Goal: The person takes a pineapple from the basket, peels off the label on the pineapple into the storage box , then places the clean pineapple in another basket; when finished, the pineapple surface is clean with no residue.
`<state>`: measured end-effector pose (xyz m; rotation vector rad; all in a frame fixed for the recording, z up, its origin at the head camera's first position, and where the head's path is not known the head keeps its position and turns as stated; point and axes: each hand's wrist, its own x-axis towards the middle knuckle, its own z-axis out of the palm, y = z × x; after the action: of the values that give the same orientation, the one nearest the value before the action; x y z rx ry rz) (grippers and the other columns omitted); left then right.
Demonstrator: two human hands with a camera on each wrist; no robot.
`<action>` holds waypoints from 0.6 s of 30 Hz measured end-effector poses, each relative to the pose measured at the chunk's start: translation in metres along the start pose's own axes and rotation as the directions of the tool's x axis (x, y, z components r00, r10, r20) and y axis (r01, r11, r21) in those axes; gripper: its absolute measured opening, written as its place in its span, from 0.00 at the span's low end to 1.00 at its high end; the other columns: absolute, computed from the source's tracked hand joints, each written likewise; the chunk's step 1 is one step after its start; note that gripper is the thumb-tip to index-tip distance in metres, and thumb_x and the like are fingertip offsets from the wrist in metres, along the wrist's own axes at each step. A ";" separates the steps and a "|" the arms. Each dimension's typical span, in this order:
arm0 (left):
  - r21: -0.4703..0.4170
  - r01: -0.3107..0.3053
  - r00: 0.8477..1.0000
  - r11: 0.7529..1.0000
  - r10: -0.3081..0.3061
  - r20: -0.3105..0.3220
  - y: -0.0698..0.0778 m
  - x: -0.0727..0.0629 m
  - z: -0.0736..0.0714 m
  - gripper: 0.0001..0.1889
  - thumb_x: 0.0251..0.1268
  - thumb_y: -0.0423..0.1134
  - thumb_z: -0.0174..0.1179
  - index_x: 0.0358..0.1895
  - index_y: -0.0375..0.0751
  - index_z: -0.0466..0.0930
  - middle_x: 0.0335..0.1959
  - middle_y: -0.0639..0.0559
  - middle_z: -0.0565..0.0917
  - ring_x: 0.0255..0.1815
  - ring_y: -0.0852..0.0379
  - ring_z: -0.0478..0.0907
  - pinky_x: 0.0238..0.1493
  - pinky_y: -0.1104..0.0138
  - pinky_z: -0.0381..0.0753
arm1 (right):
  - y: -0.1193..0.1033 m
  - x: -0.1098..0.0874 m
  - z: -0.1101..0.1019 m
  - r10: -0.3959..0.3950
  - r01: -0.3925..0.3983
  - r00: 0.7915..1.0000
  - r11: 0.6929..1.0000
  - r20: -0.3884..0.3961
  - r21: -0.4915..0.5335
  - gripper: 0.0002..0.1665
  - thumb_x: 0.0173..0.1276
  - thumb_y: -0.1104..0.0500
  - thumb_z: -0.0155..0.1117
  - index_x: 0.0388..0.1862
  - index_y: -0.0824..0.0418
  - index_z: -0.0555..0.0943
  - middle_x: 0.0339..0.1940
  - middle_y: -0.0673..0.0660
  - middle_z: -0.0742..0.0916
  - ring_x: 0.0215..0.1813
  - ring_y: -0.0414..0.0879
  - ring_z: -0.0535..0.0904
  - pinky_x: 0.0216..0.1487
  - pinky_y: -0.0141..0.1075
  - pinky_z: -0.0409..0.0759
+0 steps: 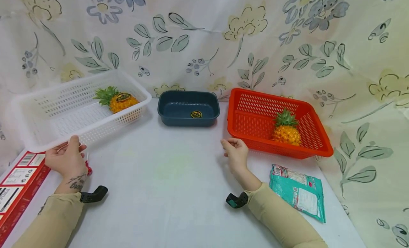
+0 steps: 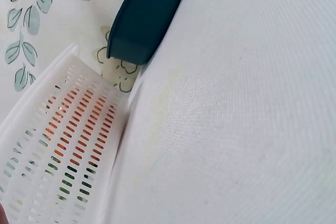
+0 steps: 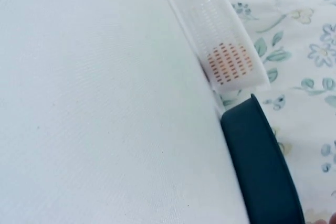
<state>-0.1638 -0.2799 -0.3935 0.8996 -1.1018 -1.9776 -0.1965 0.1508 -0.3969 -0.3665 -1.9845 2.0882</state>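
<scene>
My left hand (image 1: pixel 67 159), fingers loosely curled, is at the front rim of the white plastic basket (image 1: pixel 105 129); whether it touches the rim, I cannot tell. Inside that basket lies a pineapple (image 1: pixel 123 103) bearing a dark oval sticker. My right hand (image 1: pixel 237 154) hangs with bent, relaxed fingers beside the front left corner of the red basket (image 1: pixel 265 143), with nothing visible in it. Another pineapple (image 1: pixel 287 134) lies in the red basket. Between the baskets stands a dark blue tray (image 1: pixel 188 122) holding an oval black-and-yellow sticker (image 1: pixel 196 114).
A teal packet (image 1: pixel 300 193) lies in front of the red basket. At the left edge is a red-and-white box (image 1: pixel 19 184). A small red object (image 1: pixel 89 168) shows partly behind the left hand. Floral cloth (image 1: pixel 191 38) hangs behind the white-covered table (image 1: pixel 172 191).
</scene>
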 end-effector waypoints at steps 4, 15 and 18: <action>-0.004 -0.025 1.000 1.000 0.025 0.001 -0.002 0.000 -0.001 0.28 0.39 0.43 0.75 0.45 0.45 0.71 0.29 0.52 0.84 0.15 0.60 0.78 0.13 0.75 0.70 | 0.002 0.004 0.001 -0.001 0.010 0.996 0.994 -0.086 0.105 0.14 0.56 0.64 0.67 0.37 0.67 0.72 0.21 0.46 0.78 0.24 0.37 0.74 0.19 0.27 0.71; -0.024 0.000 1.000 1.000 0.000 0.009 -0.002 0.001 -0.001 0.30 0.36 0.44 0.76 0.45 0.46 0.70 0.31 0.52 0.83 0.16 0.59 0.78 0.13 0.74 0.71 | 0.006 0.012 0.000 -0.016 0.054 0.976 0.984 -0.219 0.170 0.11 0.58 0.61 0.68 0.31 0.59 0.72 0.18 0.47 0.80 0.23 0.39 0.75 0.22 0.28 0.74; -0.032 -0.009 1.000 0.999 0.009 0.012 -0.002 0.000 -0.001 0.28 0.39 0.42 0.75 0.45 0.45 0.70 0.30 0.52 0.83 0.15 0.59 0.78 0.13 0.74 0.71 | 0.006 0.012 0.001 -0.008 0.047 0.976 0.983 -0.218 0.178 0.11 0.58 0.61 0.68 0.31 0.59 0.72 0.18 0.47 0.80 0.23 0.39 0.76 0.23 0.28 0.75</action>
<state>-0.1638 -0.2797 -0.3955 0.8658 -1.0757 -1.9905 -0.2083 0.1542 -0.4031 -0.5035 -1.6525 2.0925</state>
